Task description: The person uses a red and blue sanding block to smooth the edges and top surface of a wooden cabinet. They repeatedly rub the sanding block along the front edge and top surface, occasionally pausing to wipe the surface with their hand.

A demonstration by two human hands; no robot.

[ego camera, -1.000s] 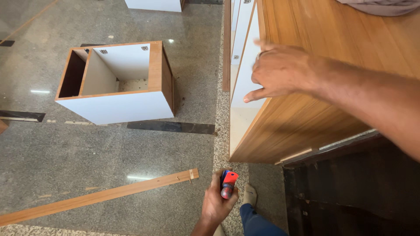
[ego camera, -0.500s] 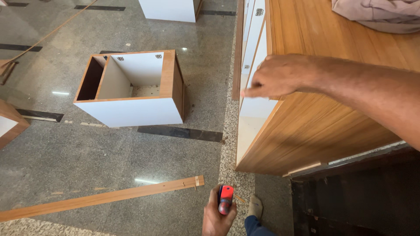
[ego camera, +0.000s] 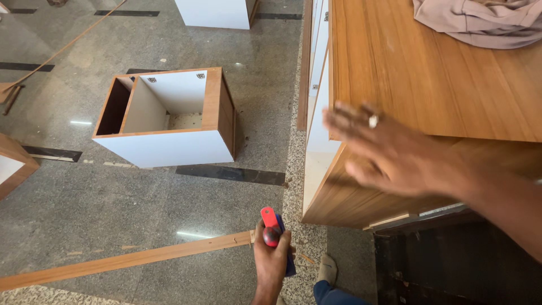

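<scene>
A polished grey stone floor spreads below, with an open-topped white and wood cabinet box standing on it. At right a large wood-grain cabinet top carries a crumpled beige cloth. A long wooden strip lies on the floor, running from lower left up to the right.

The right hand hovers flat over the front corner of the cabinet top, fingers spread, grasping nothing; it is blurred, so contact is unclear. To steady the panel well, the palm should press flat near the edge.

The left hand is clenched around a red and blue tool, low beside the strip's end; its long axis points up and away.
</scene>
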